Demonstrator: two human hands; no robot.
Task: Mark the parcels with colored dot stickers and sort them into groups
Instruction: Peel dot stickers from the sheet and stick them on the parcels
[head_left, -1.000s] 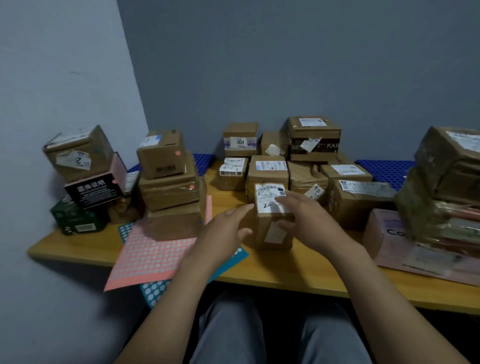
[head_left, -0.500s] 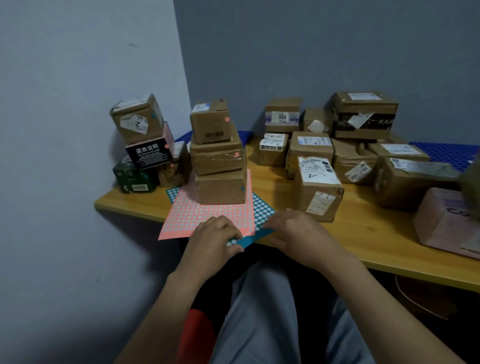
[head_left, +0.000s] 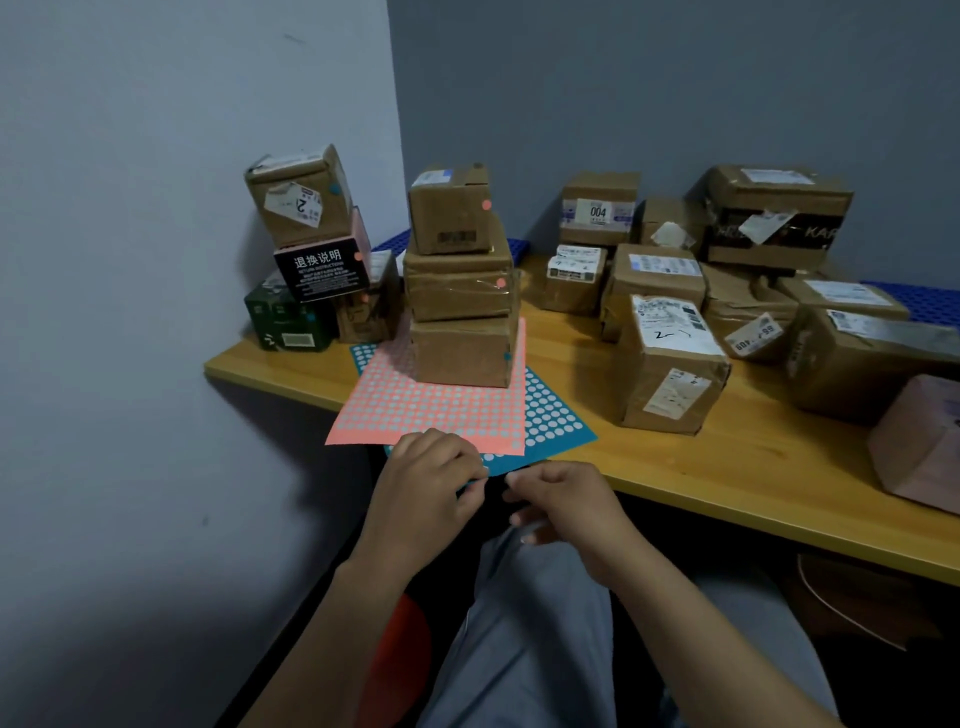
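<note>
Head view: a seated person's left hand (head_left: 423, 488) pinches the near edge of a teal dot-sticker sheet (head_left: 556, 415) overhanging the wooden table (head_left: 727, 467). The right hand (head_left: 563, 506), fingers curled, sits just beside it; whether it holds anything cannot be told. Beyond the left hand, a pink dot-sticker sheet (head_left: 415, 405) overlaps the teal one beneath a three-parcel stack (head_left: 460, 291). A labelled parcel (head_left: 670, 364) stands beyond the right hand.

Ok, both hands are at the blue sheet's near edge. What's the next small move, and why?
Probably peel one dot off the blue sticker sheet with the right hand: the left hand seems to pinch its overhanging edge, and the nearest upright parcel shows no dot on its visible faces.
</note>
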